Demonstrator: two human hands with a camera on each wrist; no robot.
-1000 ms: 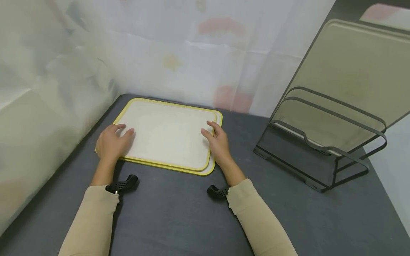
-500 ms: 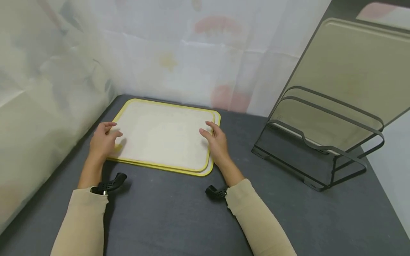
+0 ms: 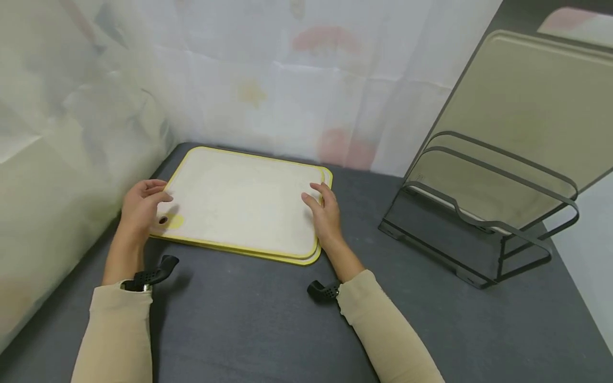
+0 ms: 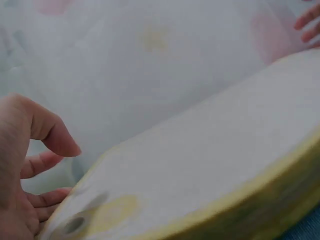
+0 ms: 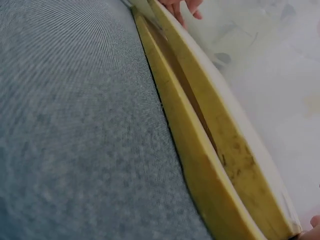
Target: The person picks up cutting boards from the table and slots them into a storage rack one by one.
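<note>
Nearest the camera, two beige sleeves are reaching forward over the dark grey desk (image 3: 268, 324), each wrist carrying a small black camera mount. The left hand (image 3: 139, 208) is sitting at the left short edge of the top cutting board (image 3: 239, 202), its fingers (image 4: 42, 162) loosely curled beside the rim by the yellow hanging-hole corner; whether they are actually gripping cannot be told. The right hand (image 3: 324, 213) is resting at the right edge with fingers relaxed and touching the board, grasping nothing. The top board, white with a yellow rim, is lying flat on a second yellow-rimmed board (image 5: 185, 150), slightly offset, and the right wrist view is showing a gap opening between the two. The step in hand appears to be separating and lifting the top board; doing so would call for both hands getting fingers under opposite edges. Farther right, a dark wire rack (image 3: 479, 213) is standing with a grey-green board (image 3: 522, 106) leaning in it. Behind, pale translucent sheeting (image 3: 287, 74) is enclosing the desk.
</note>
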